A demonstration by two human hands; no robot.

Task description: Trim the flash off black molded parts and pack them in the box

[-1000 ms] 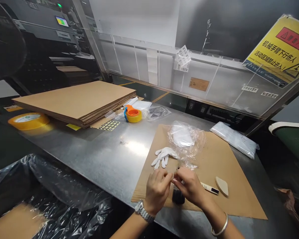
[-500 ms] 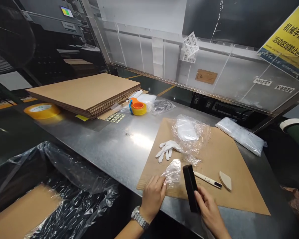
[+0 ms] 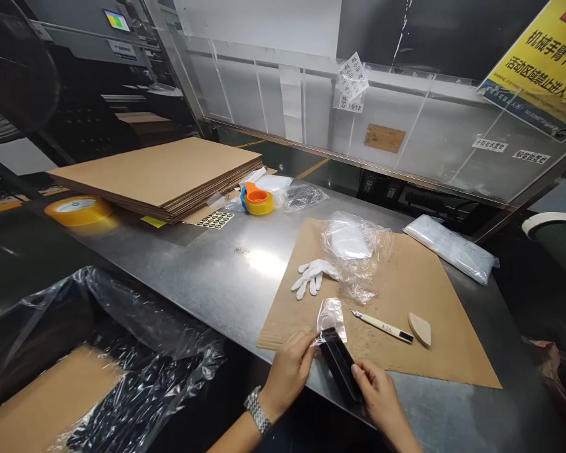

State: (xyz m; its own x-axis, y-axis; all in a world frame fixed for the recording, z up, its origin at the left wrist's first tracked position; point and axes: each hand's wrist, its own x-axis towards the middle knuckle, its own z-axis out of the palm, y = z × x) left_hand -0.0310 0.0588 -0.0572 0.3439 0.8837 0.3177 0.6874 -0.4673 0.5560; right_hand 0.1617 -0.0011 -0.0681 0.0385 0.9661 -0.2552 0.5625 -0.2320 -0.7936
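My right hand (image 3: 377, 393) grips the lower end of a long black tray-like part (image 3: 340, 366), which slants up to the left. Its upper end meets the mouth of a small clear plastic bag (image 3: 332, 314). My left hand (image 3: 292, 365), with a metal watch on the wrist, pinches the bag's near edge; whether the part's tip is inside the bag I cannot tell. A white glove (image 3: 314, 277) lies beyond the bag. Right of it are a craft knife (image 3: 382, 326) marked A26 and a beige wedge-shaped piece (image 3: 420, 329), all on a cardboard sheet (image 3: 453, 358).
Crumpled clear plastic (image 3: 353, 242) lies on the cardboard. A packed plastic bundle (image 3: 453, 248) is at right. Cardboard stack (image 3: 155, 170), tape dispenser (image 3: 257, 200) and yellow tape roll (image 3: 79, 210) sit at the back left. A plastic-lined bin (image 3: 170, 333) stands at lower left.
My right hand has brought the black part leftward and down, to the bag's mouth. My left hand stays pinched on the bag. The view has shifted slightly.
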